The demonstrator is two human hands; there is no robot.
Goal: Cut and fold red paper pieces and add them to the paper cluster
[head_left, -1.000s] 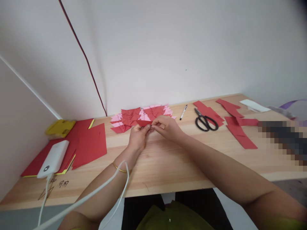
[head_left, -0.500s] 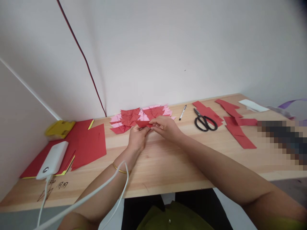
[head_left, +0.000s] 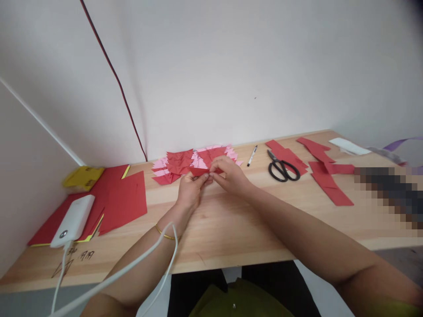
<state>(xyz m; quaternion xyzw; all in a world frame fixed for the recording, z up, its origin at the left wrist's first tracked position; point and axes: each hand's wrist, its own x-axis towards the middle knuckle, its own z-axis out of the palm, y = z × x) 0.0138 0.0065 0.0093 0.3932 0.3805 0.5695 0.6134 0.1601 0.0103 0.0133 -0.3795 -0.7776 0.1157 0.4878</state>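
A small piece of folded red paper point(head_left: 199, 171) is pinched between my two hands above the wooden table. My left hand point(head_left: 190, 189) grips it from the left with thumb and fingers. On the right, my right hand point(head_left: 229, 175) pinches it near the middle, its thumb close to the left thumb. Fingers cover part of the paper, so its full shape is hidden. Just behind the hands lie several folded red pieces point(head_left: 180, 161) and pink pieces point(head_left: 160, 164), heaped against the wall.
Black-handled scissors point(head_left: 283, 169) rest partly on red paper strips point(head_left: 330, 185) at the right, with a marker point(head_left: 252, 156) beside them. At left, a white power bank point(head_left: 73, 220) and yellow packet point(head_left: 83, 178) sit on red sheets point(head_left: 128, 204). A white cable point(head_left: 132, 259) crosses my left forearm.
My fingers have shifted slightly along the red paper, and the thumbs are now closer together. Everything else on the table stays in place.
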